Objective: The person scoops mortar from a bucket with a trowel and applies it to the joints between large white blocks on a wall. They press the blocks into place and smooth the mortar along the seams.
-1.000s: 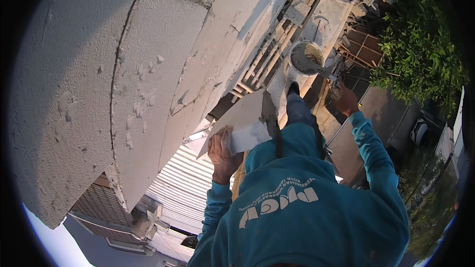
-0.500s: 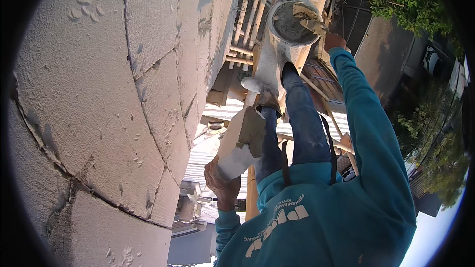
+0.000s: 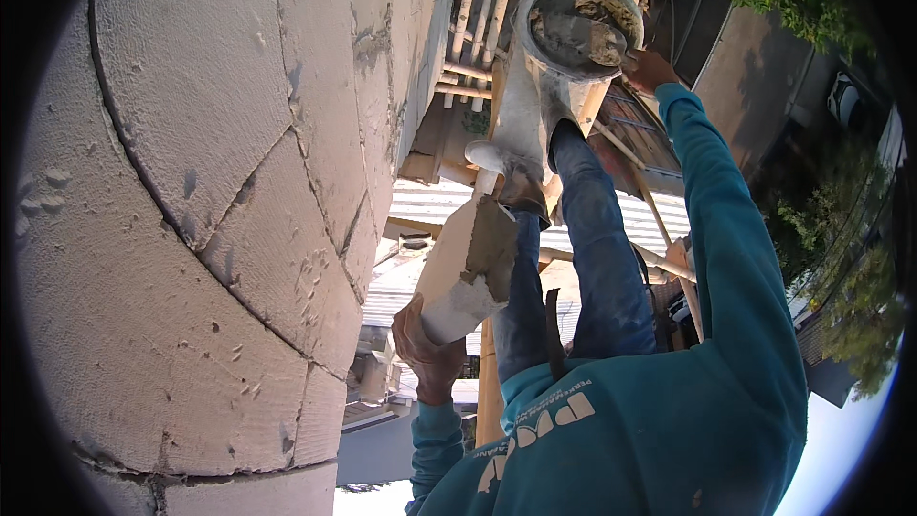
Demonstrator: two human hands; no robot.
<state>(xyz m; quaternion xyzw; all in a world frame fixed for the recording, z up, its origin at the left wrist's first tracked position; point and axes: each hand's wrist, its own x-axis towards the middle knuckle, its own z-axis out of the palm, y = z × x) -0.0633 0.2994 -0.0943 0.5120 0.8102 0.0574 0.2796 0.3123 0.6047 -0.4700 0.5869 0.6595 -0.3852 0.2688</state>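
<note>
The coating of the block (image 3: 445,253) looks partly done. It is tilted, nearer the body than the bucket (image 3: 523,38) and to its left; rough mortar (image 3: 492,229) covers much of its narrow side, while a pale patch at the end toward the body looks bare. The left hand (image 3: 427,344) is closed around that end. Beyond the block, the right hand (image 3: 651,73) is curled around the trowel (image 3: 573,36) at the bucket's right rim, the blade inside. Mortar remains in the bucket. The wall (image 3: 258,229), left of the bucket, already has its blocks jointed; the held block looks separate from it.
</note>
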